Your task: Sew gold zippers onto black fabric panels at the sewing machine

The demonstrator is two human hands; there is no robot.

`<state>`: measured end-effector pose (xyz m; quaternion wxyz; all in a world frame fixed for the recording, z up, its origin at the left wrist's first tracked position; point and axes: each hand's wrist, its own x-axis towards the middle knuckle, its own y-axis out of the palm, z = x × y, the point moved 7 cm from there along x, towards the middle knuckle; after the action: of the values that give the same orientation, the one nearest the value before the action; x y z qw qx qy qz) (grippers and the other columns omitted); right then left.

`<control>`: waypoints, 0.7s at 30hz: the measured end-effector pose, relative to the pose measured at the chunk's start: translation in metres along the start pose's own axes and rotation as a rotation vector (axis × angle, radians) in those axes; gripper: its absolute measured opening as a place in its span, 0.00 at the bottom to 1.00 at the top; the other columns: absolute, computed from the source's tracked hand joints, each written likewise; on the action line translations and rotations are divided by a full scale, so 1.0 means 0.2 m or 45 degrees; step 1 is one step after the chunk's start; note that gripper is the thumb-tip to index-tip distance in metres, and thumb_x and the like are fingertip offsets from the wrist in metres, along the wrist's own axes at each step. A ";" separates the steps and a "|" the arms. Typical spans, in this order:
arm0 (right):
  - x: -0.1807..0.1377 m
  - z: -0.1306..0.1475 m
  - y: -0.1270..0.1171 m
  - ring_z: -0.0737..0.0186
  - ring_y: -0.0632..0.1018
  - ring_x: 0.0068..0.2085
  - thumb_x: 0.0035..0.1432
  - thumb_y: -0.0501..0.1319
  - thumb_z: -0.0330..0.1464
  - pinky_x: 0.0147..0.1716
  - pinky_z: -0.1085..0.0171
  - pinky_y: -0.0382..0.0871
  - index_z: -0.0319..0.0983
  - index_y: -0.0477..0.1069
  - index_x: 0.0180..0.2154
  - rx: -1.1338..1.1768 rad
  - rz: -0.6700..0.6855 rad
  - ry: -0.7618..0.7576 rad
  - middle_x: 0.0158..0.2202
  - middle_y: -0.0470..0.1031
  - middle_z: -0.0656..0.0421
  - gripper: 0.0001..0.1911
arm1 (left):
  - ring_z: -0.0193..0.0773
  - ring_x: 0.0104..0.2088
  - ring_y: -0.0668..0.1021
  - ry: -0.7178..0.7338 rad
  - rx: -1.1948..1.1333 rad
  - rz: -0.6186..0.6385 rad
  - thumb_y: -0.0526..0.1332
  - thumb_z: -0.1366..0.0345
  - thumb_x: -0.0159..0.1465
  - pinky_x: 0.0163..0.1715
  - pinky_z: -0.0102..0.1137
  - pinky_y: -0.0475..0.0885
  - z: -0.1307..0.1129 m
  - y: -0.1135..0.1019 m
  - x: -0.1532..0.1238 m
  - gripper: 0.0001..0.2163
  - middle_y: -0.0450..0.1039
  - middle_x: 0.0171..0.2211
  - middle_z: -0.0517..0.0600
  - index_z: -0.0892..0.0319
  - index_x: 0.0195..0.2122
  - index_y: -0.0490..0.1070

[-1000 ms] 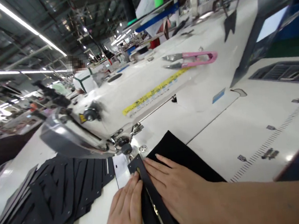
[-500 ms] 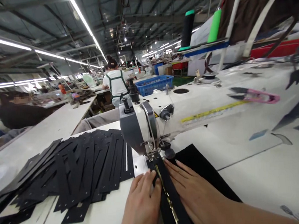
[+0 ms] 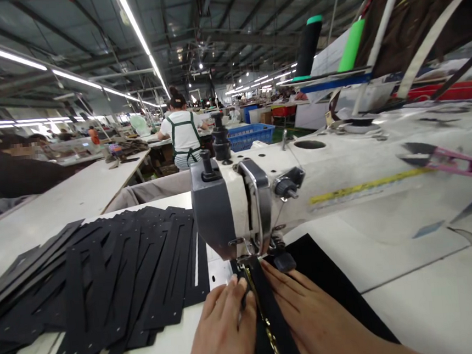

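Note:
My left hand (image 3: 227,335) lies flat on the table with its fingers stretched out, pressing the left edge of a black zipper strip (image 3: 273,319) with gold teeth. My right hand (image 3: 318,318) lies flat too, fingers spread on the black fabric piece (image 3: 332,284) just right of the strip. The strip's far end runs under the presser foot (image 3: 247,258) of the white and grey sewing machine (image 3: 255,203). Both sets of fingertips are close to the foot.
A fanned heap of black cut strips (image 3: 92,283) covers the table to the left. Pink thread snips (image 3: 449,158) lie on the machine's arm at right. Thread cones (image 3: 309,46) stand behind. A person in a green apron (image 3: 182,132) and other workers sit at far tables.
The view has swung from tilted to level and closer to the machine head. Both hands stay flat beside the zipper strip, which has fed further under the presser foot.

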<state>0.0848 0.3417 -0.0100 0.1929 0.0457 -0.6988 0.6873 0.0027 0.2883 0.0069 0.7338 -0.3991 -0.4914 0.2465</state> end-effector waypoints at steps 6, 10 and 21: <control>-0.01 -0.01 0.03 0.54 0.63 0.56 0.52 0.50 0.23 0.51 0.56 0.63 0.32 0.52 0.59 -0.088 -0.070 -0.039 0.56 0.61 0.50 0.31 | 0.39 0.43 0.75 0.047 0.059 -0.080 0.45 0.73 0.65 0.40 0.31 0.72 0.00 0.01 -0.01 0.14 0.73 0.41 0.55 0.62 0.38 0.70; -0.01 -0.01 0.02 0.55 0.62 0.57 0.52 0.50 0.24 0.52 0.56 0.63 0.33 0.52 0.59 -0.077 -0.071 -0.036 0.56 0.60 0.50 0.31 | 0.38 0.42 0.75 0.050 0.090 -0.110 0.44 0.73 0.66 0.40 0.31 0.72 0.00 0.01 -0.01 0.15 0.73 0.40 0.55 0.62 0.38 0.71; -0.01 0.01 0.01 0.56 0.68 0.52 0.53 0.51 0.25 0.49 0.57 0.66 0.32 0.55 0.58 -0.170 -0.127 -0.063 0.53 0.65 0.50 0.29 | 0.39 0.41 0.76 0.017 0.083 -0.109 0.44 0.74 0.65 0.38 0.31 0.74 -0.02 -0.01 0.00 0.15 0.74 0.39 0.55 0.63 0.37 0.71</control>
<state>0.0847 0.3391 -0.0131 0.2122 0.0845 -0.7444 0.6275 0.0060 0.2853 0.0073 0.7595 -0.3552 -0.4948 0.2282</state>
